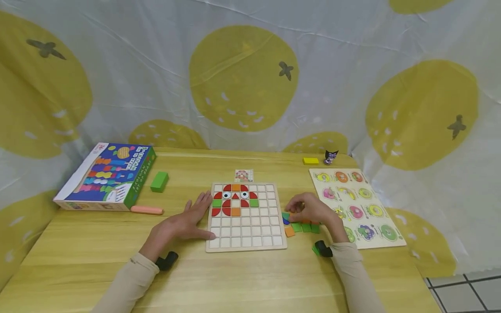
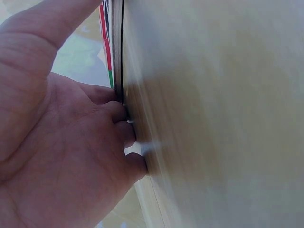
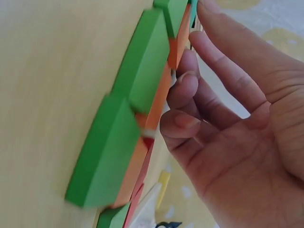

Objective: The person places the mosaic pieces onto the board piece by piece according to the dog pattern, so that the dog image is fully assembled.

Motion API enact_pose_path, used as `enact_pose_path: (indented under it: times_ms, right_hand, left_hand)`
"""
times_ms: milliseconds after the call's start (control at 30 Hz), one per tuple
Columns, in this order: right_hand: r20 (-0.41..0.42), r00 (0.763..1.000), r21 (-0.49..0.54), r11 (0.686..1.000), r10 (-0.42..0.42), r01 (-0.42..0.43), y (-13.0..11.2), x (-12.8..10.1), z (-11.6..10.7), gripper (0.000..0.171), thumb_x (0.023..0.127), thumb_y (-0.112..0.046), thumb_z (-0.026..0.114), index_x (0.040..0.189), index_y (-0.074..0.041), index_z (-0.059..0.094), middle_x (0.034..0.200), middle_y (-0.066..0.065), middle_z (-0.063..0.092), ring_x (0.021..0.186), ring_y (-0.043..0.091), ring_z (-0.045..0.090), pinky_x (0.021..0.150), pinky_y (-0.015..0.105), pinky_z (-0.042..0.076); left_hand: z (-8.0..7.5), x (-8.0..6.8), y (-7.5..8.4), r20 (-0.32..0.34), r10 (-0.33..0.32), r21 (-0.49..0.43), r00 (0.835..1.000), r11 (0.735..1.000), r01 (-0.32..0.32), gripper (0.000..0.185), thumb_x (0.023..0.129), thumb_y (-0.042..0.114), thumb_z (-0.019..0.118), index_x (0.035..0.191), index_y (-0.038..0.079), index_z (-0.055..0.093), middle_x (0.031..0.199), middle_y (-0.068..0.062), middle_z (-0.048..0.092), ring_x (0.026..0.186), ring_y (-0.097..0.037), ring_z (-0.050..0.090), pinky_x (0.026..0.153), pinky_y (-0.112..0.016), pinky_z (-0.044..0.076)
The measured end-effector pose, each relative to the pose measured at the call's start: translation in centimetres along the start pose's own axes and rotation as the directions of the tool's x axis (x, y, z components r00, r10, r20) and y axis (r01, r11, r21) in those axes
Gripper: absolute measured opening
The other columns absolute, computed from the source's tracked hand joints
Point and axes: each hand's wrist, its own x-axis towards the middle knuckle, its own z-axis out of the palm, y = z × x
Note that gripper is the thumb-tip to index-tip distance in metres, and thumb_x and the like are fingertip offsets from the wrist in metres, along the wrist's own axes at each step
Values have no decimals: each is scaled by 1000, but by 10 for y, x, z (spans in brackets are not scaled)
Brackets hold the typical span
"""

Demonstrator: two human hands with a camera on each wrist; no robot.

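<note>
A wooden grid board [image 1: 246, 248] lies on the table, partly filled with red, orange, green and eye-patterned tiles [image 1: 235, 196]. At its left edge rests my left hand [image 1: 187, 221], fingers stretched along the far part and thumb touching near the front corner; the left wrist view shows its palm [image 2: 61, 142] and fingertips at the board's side. My right hand [image 1: 311, 209] is bent over loose tiles right of the board. Its thumb and forefinger are by a blue tile [image 1: 286, 221]; whether they pinch one is unclear. Green tiles [image 3: 111, 152] lie beneath the curled other fingers.
A small pattern card [image 1: 244, 175] lies behind the board. A fruit puzzle board [image 1: 377, 221] is at right, with a yellow block [image 1: 311, 161] and a small figurine [image 1: 330, 157] behind. At left are a toy box [image 1: 109, 174], green block [image 1: 159, 181] and orange stick [image 1: 146, 210].
</note>
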Motion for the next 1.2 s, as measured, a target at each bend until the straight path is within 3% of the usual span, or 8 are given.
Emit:
enact_pose_path:
  times_ms: [200, 433, 700, 967, 1200]
  right_hand:
    - [15, 1000, -8, 1000, 4, -4, -6, 4, -2, 18, 89, -7, 89, 105, -3, 82, 92, 5, 74, 81, 17, 62, 71, 26, 56]
    - [-106, 994, -91, 996, -6, -3, 9, -19, -33, 22, 87, -4, 90, 107, 1, 82, 94, 10, 78, 78, 15, 64, 71, 27, 56]
    - [-78, 996, 10, 999, -32, 33, 33, -46, -52, 26, 86, 4, 86, 112, 4, 81, 99, 16, 77, 81, 19, 65, 71, 27, 56]
    - [-41, 986, 77, 984, -160, 163, 35, -44, -23, 20, 83, 3, 89, 101, -1, 83, 92, 14, 76, 74, 17, 61, 66, 23, 52]
    - [4, 989, 36, 989, -146, 145, 18, -34, -4, 21, 79, -4, 95, 98, -7, 84, 86, 11, 70, 70, 21, 56, 62, 22, 47]
  left_hand:
    - [-1, -1, 0, -9, 4, 1, 1000, 1000, -4, 122, 93, 42, 85, 171, -3, 3, 180, -23, -6, 166, -43, -9, 131, -65, -6]
    - [-2, 1, 0, -2, 5, 7, 1000, 1000, -5, 121, 94, 45, 84, 172, -1, 4, 180, -21, -8, 166, -42, -10, 131, -64, -6]
    - [1, 2, -3, 1, 20, 0, 1000, 1000, -20, 120, 94, 43, 85, 171, -3, 5, 180, -23, -7, 165, -44, -10, 131, -66, -6]
    - [1, -2, -5, -2, 45, -33, 999, 998, -45, 122, 93, 46, 85, 171, -4, 5, 179, -23, -8, 165, -44, -12, 130, -66, -9]
    - [3, -2, -12, -29, 96, -53, 995, 994, -98, 126, 91, 55, 84, 171, -2, 5, 180, -23, -8, 165, -42, -13, 129, -67, -10]
